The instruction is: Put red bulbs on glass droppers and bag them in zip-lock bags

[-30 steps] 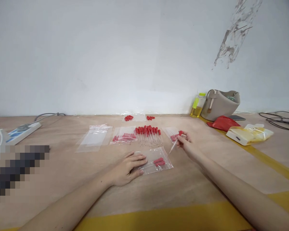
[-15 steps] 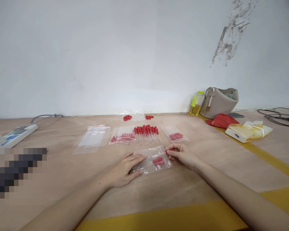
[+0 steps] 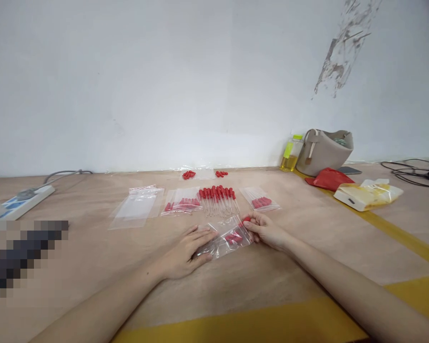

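A clear zip bag [image 3: 218, 250] lies in front of me with red-bulbed droppers [image 3: 233, 237] inside. My left hand [image 3: 186, 252] rests flat on the bag's left part, fingers stretched out. At the bag's right end, my right hand [image 3: 266, 231] pinches a dropper by its red bulb [image 3: 247, 219], which is at the bag's mouth; its tube is hard to make out. Just beyond lies a row of loose droppers [image 3: 218, 197] with glassy tubes. Filled zip bags flank the row, one on the left [image 3: 182, 202] and one on the right [image 3: 260, 200].
Flat zip bags [image 3: 139, 207] lie to the left, near a power strip [image 3: 28, 202]. Red bulbs [image 3: 188, 175] on plastic sit by the wall. At the right stand a bottle [image 3: 291, 155] and grey handbag [image 3: 323, 152], with a red pouch [image 3: 329, 179] and a yellow-white packet [image 3: 368, 194].
My right hand has moved slightly left with the dropper, bringing its red bulb over the bag's mouth. The bag has crumpled a little; my left hand has stayed put.
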Motion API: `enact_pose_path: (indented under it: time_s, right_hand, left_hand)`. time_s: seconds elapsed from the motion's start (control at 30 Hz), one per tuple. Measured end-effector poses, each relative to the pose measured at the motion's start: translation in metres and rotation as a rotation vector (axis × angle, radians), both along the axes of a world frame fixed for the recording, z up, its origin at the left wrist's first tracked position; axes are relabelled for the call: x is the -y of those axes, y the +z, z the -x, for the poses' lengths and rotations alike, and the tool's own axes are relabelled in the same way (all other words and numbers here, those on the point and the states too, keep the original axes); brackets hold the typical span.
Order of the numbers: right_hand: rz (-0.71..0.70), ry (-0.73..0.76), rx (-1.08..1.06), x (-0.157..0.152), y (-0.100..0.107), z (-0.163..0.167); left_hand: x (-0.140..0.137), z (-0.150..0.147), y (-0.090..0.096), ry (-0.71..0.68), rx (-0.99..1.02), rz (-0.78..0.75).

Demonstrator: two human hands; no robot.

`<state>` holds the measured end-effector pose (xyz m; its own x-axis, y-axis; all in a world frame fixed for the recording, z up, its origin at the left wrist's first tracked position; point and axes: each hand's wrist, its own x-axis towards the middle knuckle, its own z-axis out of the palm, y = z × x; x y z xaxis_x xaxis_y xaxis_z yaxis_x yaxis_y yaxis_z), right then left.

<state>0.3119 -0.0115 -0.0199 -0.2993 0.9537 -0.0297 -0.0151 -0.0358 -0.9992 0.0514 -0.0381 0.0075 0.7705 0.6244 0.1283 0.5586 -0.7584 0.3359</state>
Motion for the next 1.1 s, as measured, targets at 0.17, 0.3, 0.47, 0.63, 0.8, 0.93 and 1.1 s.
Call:
enact_pose_path:
  time_s: [0.17, 0.3, 0.47, 0.63, 0.8, 0.93, 1.1]
  right_hand:
    - [-0.016, 0.119, 0.158, 0.000, 0.006, 0.000]
    - [-0.033, 0.211, 0.265, 0.002, 0.013, -0.005]
    - [0.031, 0.109, 0.326, 0.003, 0.013, -0.004]
    - [-0.030, -0.076, 0.292, 0.004, 0.007, 0.005]
    - [0.025, 0.118, 0.241, 0.004, 0.010, -0.005]
    - [-0.018, -0.080, 0.309, -0.011, 0.014, -0.013]
    - [-0.261, -0.396, 0.707, -0.055, 0.020, -0.007]
  left_hand:
    - [0.000, 0.000, 0.000, -0.005, 0.002, 0.009]
    - [0.000, 0.000, 0.000, -0.008, -0.005, 0.009]
    - [0.000, 0.000, 0.000, -0.009, -0.016, 0.003]
    - [0.001, 0.000, 0.000, -0.003, -0.019, -0.009]
    - [-0.001, 0.000, -0.001, -0.017, -0.025, -0.019]
    - [0.000, 0.000, 0.000, -0.025, -0.052, -0.034]
    - [0.001, -0.001, 0.003, -0.024, -0.037, -0.035]
